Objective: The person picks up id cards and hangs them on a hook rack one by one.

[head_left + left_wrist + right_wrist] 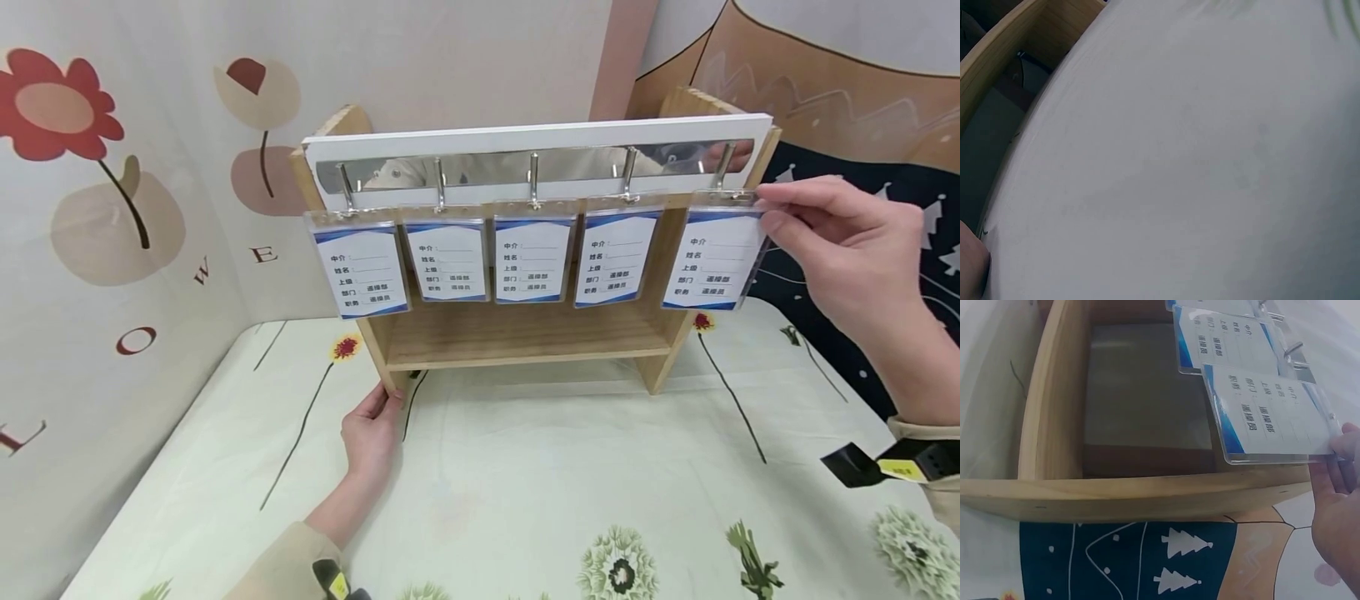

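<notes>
A small wooden shelf stands on the cloth, with a white board across its upper front. Along a metal strip on the board, several hooks carry clear badge holders with printed cards, side by side. My right hand pinches the upper right corner of the rightmost badge holder, which hangs at its hook. That same badge holder and the pinching fingers show in the right wrist view. Low down, my left hand grips the shelf's left leg. The left wrist view catches only part of that hand.
The surface is covered with a pale flowered cloth. Behind and to the left hangs a curtain printed with flowers and letters. A dark fabric with white trees lies to the right. A lower board spans the shelf's side panels.
</notes>
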Available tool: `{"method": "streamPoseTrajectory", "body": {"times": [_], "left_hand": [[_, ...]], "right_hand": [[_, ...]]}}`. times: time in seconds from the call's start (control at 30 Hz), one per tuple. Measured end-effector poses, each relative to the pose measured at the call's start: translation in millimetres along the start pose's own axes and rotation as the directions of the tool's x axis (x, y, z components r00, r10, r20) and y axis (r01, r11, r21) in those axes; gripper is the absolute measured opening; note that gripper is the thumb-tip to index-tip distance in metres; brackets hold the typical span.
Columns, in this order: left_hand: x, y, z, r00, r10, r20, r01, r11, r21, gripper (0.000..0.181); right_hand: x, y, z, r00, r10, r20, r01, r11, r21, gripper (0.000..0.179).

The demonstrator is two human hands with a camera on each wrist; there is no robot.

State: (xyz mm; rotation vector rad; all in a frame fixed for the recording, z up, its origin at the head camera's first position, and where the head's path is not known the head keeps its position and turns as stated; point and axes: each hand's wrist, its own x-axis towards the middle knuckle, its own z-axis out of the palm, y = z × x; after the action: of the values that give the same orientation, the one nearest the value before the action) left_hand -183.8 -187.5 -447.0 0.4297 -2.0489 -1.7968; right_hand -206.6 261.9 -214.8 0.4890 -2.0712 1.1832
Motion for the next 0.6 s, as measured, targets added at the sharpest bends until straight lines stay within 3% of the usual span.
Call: {"method": "streamPoseTrajectory", "body": {"times": [0.2,0.37,0.6], "left_hand": [[1.2,-1.7,-0.1,1.000,0.003,0.002,-0.003,1.000,0.005,0.040],[2.2,-0.6,0.4,1.000,0.009,-0.009,-0.009,1.000,0.008,0.040],[1.9,-0.6,0.5,1.000,-0.002,-0.011,0.002,1.000,-0.004,0.041]], "right_hand": [[-1.6,0.1,5.1,0.999,0.002,-0.044,-0.004,0.999,-0.054,0.027],[-2.0,-3.4,6.3,0.999,0.001,-0.033,-0.004,0.996,-0.088,0.028],[0.1,-11.6,2.2,0.992,0.122,0.019,-0.120,0.988,-0.095,0.030]]}}
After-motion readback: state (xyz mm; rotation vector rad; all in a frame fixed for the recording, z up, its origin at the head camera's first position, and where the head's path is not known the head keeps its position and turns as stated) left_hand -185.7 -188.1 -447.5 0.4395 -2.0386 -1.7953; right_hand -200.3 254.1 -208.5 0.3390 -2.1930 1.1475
